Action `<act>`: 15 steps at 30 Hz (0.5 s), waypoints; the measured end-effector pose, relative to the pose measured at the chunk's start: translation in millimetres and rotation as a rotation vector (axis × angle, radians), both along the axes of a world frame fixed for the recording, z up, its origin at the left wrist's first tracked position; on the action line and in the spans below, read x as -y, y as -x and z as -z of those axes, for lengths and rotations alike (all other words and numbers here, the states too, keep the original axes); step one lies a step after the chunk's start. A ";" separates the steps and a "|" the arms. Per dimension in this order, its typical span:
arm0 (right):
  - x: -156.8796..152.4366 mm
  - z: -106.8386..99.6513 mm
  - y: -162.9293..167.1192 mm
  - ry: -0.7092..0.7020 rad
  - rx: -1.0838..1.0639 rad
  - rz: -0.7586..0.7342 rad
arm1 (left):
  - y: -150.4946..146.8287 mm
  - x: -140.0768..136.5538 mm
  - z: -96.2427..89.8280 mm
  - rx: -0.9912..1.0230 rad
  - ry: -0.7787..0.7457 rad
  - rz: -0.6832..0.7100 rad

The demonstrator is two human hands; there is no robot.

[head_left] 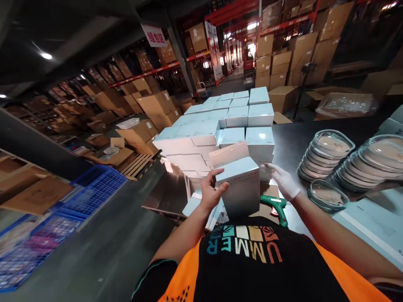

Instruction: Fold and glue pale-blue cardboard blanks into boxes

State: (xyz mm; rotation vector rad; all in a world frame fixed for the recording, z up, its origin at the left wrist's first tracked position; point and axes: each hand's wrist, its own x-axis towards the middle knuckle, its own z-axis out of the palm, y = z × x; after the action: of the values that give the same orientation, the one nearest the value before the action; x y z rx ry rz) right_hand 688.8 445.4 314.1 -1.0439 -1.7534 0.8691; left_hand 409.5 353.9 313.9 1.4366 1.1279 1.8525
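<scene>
A small pale blue-white carton (241,191) stands upright in front of my chest, with a flap (229,154) raised at its back. My left hand (211,189) grips its left side, thumb on the near face and fingers at the upper left edge. On my right hand (283,180) is a white glove. Its fingers are stretched out beside the carton's right side; whether the fingertips touch it I cannot tell. Just below the gloved hand lies a green tool with a pistol-like handle (278,209). Flattened pale carton pieces (217,216) lie under my left forearm.
Stacked pale cartons (201,140) fill the table beyond my hands. Piles of clear round lidded containers (325,153) stand at right on the dark tabletop (285,142). A larger pale box (374,228) lies nearer. Blue crates (91,193) and a wooden pallet (137,164) occupy the left floor.
</scene>
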 end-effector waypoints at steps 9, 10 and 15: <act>29.4 -48.6 57.3 0.064 -0.199 -0.185 | -1.9 7.1 7.5 -0.183 -0.056 0.030; 30.6 -46.7 58.8 0.063 -0.201 -0.188 | -0.2 8.5 10.5 -0.188 -0.062 0.022; 25.7 -26.6 55.1 0.066 -0.241 -0.289 | 1.5 12.0 25.8 -0.197 -0.108 -0.116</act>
State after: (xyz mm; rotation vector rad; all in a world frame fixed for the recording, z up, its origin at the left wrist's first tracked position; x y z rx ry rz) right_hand 633.7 419.7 340.7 -0.7019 -1.7011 1.1878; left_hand 408.0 341.9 288.1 1.6770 1.2452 1.9093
